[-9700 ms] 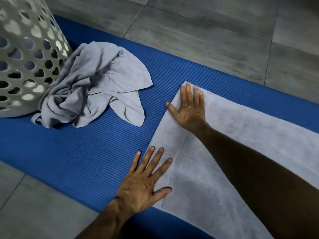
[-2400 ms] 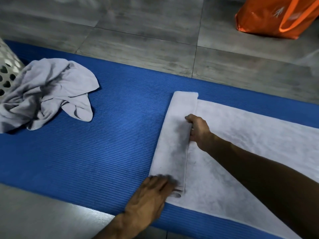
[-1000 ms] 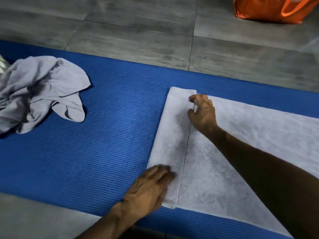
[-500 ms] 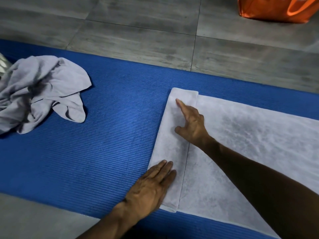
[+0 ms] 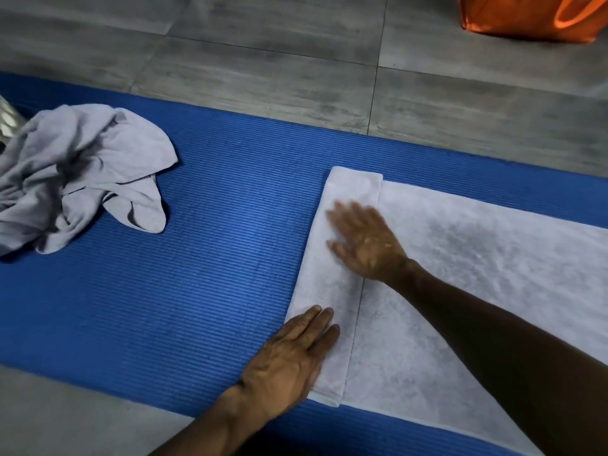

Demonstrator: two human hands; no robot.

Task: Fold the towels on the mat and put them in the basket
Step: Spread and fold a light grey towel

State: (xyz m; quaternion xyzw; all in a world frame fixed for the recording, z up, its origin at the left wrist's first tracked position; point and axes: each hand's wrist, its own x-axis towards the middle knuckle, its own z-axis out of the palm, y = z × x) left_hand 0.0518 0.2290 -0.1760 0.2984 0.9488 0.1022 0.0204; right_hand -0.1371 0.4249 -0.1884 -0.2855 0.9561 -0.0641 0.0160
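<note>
A white towel (image 5: 477, 274) lies spread on the blue mat (image 5: 214, 274), its left end folded over into a narrow strip (image 5: 332, 284). My left hand (image 5: 289, 360) lies flat on the strip's near end, fingers straight. My right hand (image 5: 365, 241), blurred by motion, lies flat with spread fingers across the strip's middle. A crumpled grey towel (image 5: 82, 179) sits at the mat's left end. Only a sliver of the white basket (image 5: 8, 118) shows at the left edge, behind the grey towel.
Grey floor tiles (image 5: 263, 67) surround the mat. An orange bag (image 5: 533, 18) stands on the floor at the top right. Bare mat lies between the two towels.
My right hand has opened flat and slid onto the folded strip, moving fast enough to blur. My left hand stays pressed flat on the strip's near end.
</note>
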